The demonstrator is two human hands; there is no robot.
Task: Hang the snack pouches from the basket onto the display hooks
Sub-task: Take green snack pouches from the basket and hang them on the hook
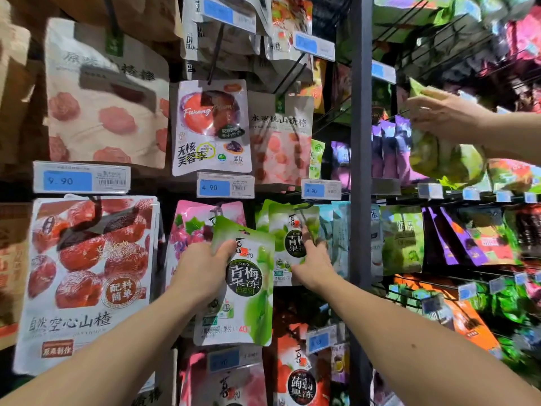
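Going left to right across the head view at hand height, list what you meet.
Red hawthorn pouch, left hand, green plum pouch, right hand, dark upright post, pale green pouch.

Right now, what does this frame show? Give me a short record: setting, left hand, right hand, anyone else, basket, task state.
setting: shop rack full of hung snack packets
left hand: grips a loose green pouch near its top left edge
right hand: on the hanging green pouches; grip unclear
other person: second hand at upper right holds a pale green bag
basket: not in view
task state: loose green pouch not yet on a hook
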